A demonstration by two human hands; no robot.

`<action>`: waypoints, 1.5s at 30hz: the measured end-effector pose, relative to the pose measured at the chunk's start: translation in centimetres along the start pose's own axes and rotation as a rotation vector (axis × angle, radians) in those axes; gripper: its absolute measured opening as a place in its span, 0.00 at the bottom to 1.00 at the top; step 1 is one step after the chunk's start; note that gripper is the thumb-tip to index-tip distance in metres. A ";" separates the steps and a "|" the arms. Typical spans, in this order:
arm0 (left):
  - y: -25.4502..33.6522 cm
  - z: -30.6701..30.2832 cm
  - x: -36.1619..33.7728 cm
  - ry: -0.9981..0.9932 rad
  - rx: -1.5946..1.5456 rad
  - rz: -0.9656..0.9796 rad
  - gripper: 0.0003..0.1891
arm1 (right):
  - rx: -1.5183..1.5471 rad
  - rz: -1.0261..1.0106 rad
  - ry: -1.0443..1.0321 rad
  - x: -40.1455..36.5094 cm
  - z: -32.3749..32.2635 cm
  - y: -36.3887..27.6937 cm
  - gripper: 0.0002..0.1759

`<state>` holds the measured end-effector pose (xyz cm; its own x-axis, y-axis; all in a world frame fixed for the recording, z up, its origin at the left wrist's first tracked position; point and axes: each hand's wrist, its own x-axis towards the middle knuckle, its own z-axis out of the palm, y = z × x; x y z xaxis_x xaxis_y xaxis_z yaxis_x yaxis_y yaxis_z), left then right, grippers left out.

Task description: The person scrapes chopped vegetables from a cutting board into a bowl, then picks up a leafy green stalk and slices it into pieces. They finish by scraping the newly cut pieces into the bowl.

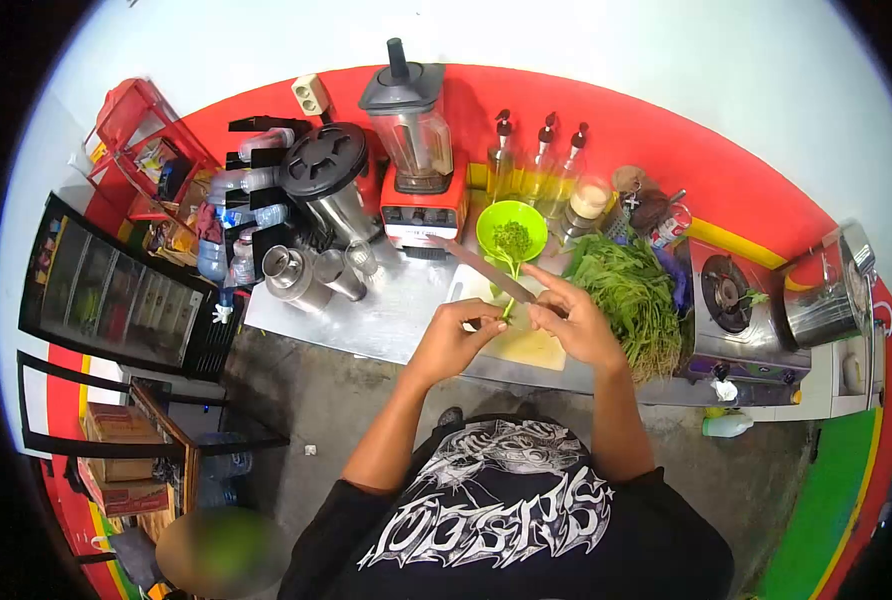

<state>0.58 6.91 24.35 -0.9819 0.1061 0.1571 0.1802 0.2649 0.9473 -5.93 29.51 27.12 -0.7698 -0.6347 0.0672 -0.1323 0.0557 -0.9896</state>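
Over the steel counter (pixel 391 335), head view: we log L hand (pixel 451 345), fingertips pinched on green stem (pixel 508 311), held above cutting board (pixel 536 350); R hand (pixel 578 325), thumb & fingers closed on knife (pixel 488 271), blade crossing stem, pointing up-left twd blender (pixel 428 205). We list also: lime bowl (pixel 532 220) w/ cut greens (pixel 512 240), just beyond board; lg leafy bunch (pixel 626 295), R of board; gas stove (pixel 706 325), far R; 3 pump bottles (pixel 538 172), behind bowl, nr wall.
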 end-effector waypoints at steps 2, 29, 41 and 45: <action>0.4 0.2 0.0 0.007 0.024 0.004 0.09 | 0.043 0.021 0.015 0.2 0.1 0.8 0.34; -5.8 -5.0 -5.6 0.192 0.137 -0.171 0.09 | 0.107 -0.044 0.157 4.5 1.1 6.7 0.26; -6.8 -7.1 -12.1 0.546 0.024 -0.299 0.10 | 0.163 0.566 0.014 6.6 4.1 18.1 0.20; -7.1 -7.0 -13.7 0.609 -0.124 -0.374 0.12 | -0.309 0.476 -0.075 7.5 3.9 20.9 0.23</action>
<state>12.34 -3.12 17.44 -0.8413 -0.5329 -0.0902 -0.1468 0.0647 0.9870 -12.04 22.94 6.47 -0.7444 -0.5369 -0.3970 0.0331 0.5641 -0.8250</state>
